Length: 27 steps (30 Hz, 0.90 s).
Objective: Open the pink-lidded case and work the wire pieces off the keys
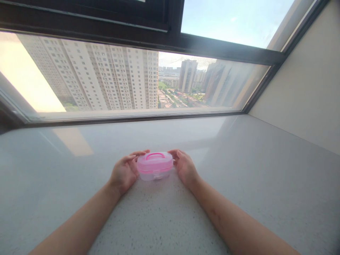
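Observation:
A small plastic storage box [154, 166] with a pink lid and a clear lower part rests on the speckled white sill. Its pink carry handle [155, 155] lies on top of the lid, and a clear latch [157, 174] faces me. My left hand [126, 171] is curved round the left end of the box, fingers reaching behind it. Against the right end is my right hand [184, 167], its fingers bent in the same way. Both hands grip the box between them. The lid looks closed, and the contents cannot be made out.
The sill [170, 219] spreads out on all sides of the box. Behind it runs a dark window frame [132, 118] with glass above, and tall buildings stand outside. A white wall [305, 88] bounds the right side.

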Each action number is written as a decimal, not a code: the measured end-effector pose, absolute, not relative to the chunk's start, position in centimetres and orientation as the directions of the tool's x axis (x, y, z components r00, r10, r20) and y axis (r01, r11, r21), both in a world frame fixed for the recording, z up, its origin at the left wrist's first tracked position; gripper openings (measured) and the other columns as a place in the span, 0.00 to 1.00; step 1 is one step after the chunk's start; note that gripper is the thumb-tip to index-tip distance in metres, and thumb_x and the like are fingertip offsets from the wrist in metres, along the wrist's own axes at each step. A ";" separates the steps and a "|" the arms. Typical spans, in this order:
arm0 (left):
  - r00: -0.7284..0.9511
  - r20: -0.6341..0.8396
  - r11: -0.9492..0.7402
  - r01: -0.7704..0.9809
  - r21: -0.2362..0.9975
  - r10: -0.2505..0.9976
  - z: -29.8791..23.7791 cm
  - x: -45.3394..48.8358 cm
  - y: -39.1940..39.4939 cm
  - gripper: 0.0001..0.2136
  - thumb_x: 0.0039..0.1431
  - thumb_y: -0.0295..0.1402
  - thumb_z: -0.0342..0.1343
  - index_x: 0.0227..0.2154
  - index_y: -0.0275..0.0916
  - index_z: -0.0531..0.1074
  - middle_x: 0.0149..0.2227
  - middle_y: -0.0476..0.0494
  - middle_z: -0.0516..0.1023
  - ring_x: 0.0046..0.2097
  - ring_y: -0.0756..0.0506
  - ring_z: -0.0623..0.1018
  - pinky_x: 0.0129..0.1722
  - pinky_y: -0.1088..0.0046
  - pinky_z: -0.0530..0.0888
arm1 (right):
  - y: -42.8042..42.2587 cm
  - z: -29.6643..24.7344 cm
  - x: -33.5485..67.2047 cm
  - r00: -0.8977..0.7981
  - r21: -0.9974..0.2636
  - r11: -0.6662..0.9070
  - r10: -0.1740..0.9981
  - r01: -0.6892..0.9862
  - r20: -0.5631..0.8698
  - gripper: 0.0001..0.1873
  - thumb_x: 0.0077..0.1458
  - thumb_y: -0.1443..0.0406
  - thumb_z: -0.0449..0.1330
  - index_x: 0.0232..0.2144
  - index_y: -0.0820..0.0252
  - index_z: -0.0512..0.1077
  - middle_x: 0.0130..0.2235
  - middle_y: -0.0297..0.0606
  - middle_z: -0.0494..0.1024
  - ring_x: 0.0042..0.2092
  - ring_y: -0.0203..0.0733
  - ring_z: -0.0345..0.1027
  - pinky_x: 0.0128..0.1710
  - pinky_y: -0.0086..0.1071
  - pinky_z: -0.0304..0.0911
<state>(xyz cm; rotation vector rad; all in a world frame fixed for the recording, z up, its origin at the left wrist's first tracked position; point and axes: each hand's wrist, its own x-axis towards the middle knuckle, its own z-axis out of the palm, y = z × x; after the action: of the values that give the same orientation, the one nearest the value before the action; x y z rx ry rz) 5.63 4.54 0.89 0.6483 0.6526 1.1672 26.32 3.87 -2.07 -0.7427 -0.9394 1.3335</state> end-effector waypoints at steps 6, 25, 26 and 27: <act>0.305 -0.053 0.208 -0.502 0.839 0.951 0.9 5.8 3.9 0.05 0.45 0.24 0.59 0.27 0.38 0.74 0.43 0.45 0.78 0.40 0.43 0.77 0.37 0.70 0.74 | 3.0 -1.7 25.8 -0.108 -0.947 0.188 0.969 -0.261 0.222 0.17 0.46 0.61 0.66 0.40 0.55 0.69 0.39 0.36 0.73 0.39 0.40 0.67 0.37 0.31 0.62; 0.349 -0.061 0.232 -0.475 0.849 0.935 1.2 6.0 3.8 0.04 0.43 0.24 0.60 0.25 0.38 0.75 0.43 0.45 0.78 0.37 0.44 0.78 0.33 0.72 0.74 | 1.6 -0.5 25.4 -0.275 -0.824 0.508 0.854 0.250 0.442 0.31 0.37 0.61 0.72 0.48 0.50 0.72 0.56 0.45 0.64 0.57 0.51 0.58 0.54 0.45 0.56; 0.346 -0.060 0.230 -0.476 0.849 0.936 1.2 6.0 3.8 0.04 0.43 0.24 0.59 0.25 0.38 0.75 0.42 0.45 0.78 0.37 0.44 0.78 0.33 0.72 0.74 | 1.6 -0.5 25.3 -0.272 -0.821 0.507 0.855 0.260 0.442 0.31 0.38 0.62 0.71 0.48 0.50 0.72 0.56 0.45 0.64 0.57 0.51 0.59 0.55 0.45 0.56; 0.342 -0.059 0.228 -0.478 0.849 0.938 1.2 6.0 3.7 0.04 0.43 0.24 0.59 0.25 0.37 0.75 0.42 0.45 0.78 0.36 0.44 0.78 0.33 0.72 0.74 | 1.6 -0.6 25.3 -0.271 -0.818 0.508 0.855 0.270 0.442 0.31 0.38 0.63 0.71 0.48 0.50 0.72 0.55 0.44 0.64 0.56 0.51 0.59 0.55 0.45 0.56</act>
<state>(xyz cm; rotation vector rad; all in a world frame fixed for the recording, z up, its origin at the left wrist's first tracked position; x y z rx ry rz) 6.05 3.75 1.20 0.8465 0.6621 1.0790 25.28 1.58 -0.56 -0.9425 -1.7983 0.7712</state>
